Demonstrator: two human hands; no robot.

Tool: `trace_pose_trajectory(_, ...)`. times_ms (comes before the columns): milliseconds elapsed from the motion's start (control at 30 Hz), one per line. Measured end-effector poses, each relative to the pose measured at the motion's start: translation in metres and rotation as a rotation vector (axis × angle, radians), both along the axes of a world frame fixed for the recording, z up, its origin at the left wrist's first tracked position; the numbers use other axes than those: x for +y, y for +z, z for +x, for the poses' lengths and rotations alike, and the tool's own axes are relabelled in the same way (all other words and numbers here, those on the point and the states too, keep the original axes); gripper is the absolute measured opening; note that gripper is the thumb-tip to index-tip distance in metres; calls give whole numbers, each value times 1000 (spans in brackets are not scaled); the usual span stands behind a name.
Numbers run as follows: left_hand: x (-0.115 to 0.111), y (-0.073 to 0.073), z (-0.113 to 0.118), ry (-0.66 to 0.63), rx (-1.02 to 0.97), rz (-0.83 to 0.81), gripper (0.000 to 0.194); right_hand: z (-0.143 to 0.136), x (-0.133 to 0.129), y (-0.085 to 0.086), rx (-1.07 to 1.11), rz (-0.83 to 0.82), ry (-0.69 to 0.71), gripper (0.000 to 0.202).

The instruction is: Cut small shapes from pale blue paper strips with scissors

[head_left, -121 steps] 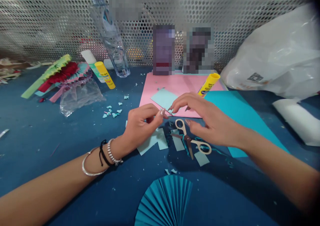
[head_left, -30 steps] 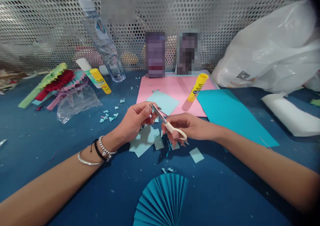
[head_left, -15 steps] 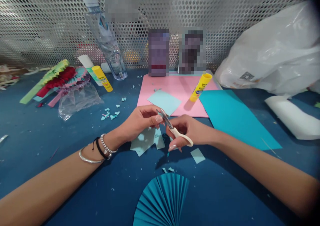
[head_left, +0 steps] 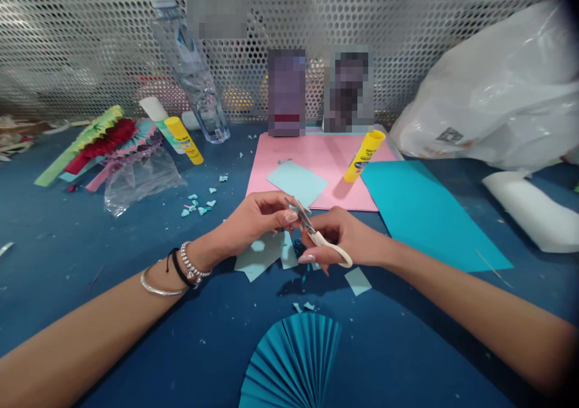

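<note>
My right hand [head_left: 337, 236] holds white-handled scissors [head_left: 332, 249], their blades pointing up and left to the fingertips of my left hand [head_left: 271, 215]. The fingers of my left hand are pinched together beside the blades; whatever they hold is too small to make out. Beneath the hands lie pale blue paper pieces [head_left: 260, 254], with a small pale square [head_left: 358, 281] to the right. A teal pleated paper fan [head_left: 294, 360] is spread at the near edge, with tiny scraps [head_left: 309, 306] just above it.
Pink paper [head_left: 316, 155] bears a pale blue sheet [head_left: 297, 182] and an upright glue stick [head_left: 364, 156]. Teal paper [head_left: 434, 215], a white roll [head_left: 534, 215] and a plastic bag [head_left: 493, 94] are right. Left are a bottle [head_left: 194, 70], another glue stick [head_left: 184, 140] and folded paper fans [head_left: 108, 146].
The right fingers have drawn closer together on the scissors, and the blades look more nearly closed. The left hand has barely moved.
</note>
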State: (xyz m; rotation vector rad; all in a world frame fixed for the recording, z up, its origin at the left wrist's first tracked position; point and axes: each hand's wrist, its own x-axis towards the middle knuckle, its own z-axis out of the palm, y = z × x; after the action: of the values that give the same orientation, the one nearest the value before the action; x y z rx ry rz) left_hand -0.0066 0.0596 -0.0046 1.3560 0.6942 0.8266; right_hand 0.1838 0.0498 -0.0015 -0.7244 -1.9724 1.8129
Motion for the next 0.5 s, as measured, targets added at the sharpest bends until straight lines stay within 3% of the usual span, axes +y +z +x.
trace_pose_trajectory(500,-1,-1,1,-5,-2,-21,13,-2,0,1,-23,56,-15,16)
